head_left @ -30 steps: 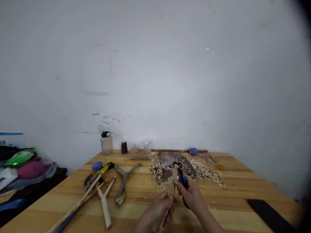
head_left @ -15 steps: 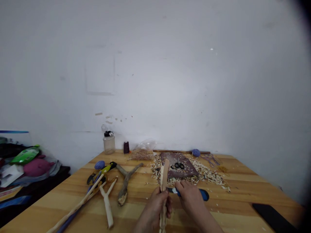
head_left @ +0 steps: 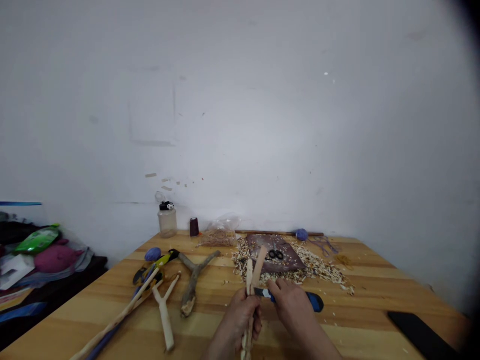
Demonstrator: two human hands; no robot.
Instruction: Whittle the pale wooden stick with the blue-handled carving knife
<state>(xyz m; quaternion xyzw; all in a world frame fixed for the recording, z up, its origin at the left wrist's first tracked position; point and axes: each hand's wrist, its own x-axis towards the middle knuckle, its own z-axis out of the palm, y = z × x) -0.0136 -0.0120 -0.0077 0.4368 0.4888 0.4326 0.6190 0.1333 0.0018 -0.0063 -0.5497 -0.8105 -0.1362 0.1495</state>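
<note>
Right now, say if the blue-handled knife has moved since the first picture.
Yes: the knife swung from pointing at the wall to lying parallel to it.

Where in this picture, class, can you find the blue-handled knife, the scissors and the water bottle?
Blue-handled knife (head_left: 314, 302), head view, on the handle's end.
Scissors (head_left: 276, 254), head view, on the finger loops.
Water bottle (head_left: 167, 224), head view, on the clear body.

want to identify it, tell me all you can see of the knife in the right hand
The knife has a chunky blue-and-black handle, plastic or rubber by its look, with a pale patch near the short blade. The right hand grips the handle, its rounded end sticking out to the right. The blade points left, toward the pale peeled wooden fork in the left hand; whether it touches the wood cannot be told. The knife is roughly level, above the wooden table.
</note>
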